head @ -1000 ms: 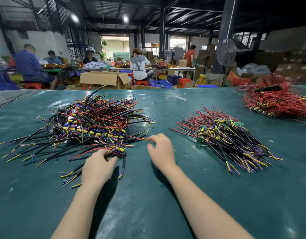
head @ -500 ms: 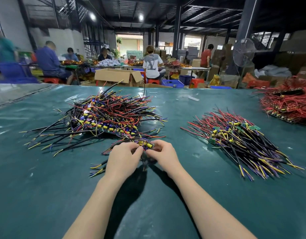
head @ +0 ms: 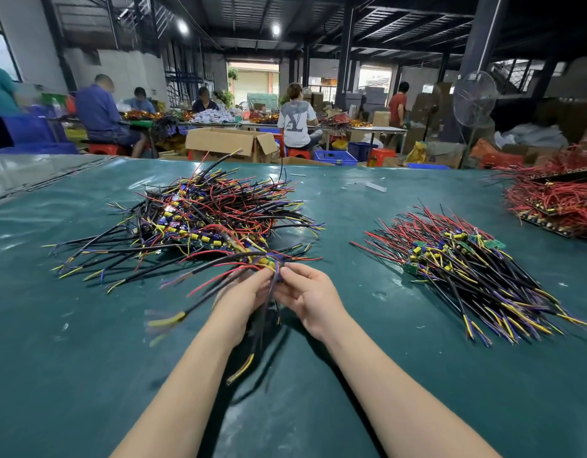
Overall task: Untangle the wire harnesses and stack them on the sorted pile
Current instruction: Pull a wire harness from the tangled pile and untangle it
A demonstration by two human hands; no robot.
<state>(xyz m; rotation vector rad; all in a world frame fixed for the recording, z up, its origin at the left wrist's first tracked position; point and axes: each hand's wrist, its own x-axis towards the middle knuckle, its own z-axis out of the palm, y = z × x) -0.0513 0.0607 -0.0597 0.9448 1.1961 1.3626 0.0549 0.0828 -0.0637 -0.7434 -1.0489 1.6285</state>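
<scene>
Fingers (head: 265, 280) of the left hand (head: 242, 299) and right hand (head: 310, 297) were clamped on one wire harness (head: 267, 263) above the counter's (head: 87, 358) middle, just beside the tangled pile (head: 212, 216). The sorted pile (head: 460, 262) lay toward the right edge. Beyond the far edge, an open cardboard box (head: 226, 143) hid its contents.

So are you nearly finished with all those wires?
Not nearly. Done: a sorted pile lies on the right, its wires lined up the same way. In hand: the left hand and right hand pinch one harness between them, its wires dangling. Left: the tangled heap behind looks at least as big as the sorted pile.
</scene>
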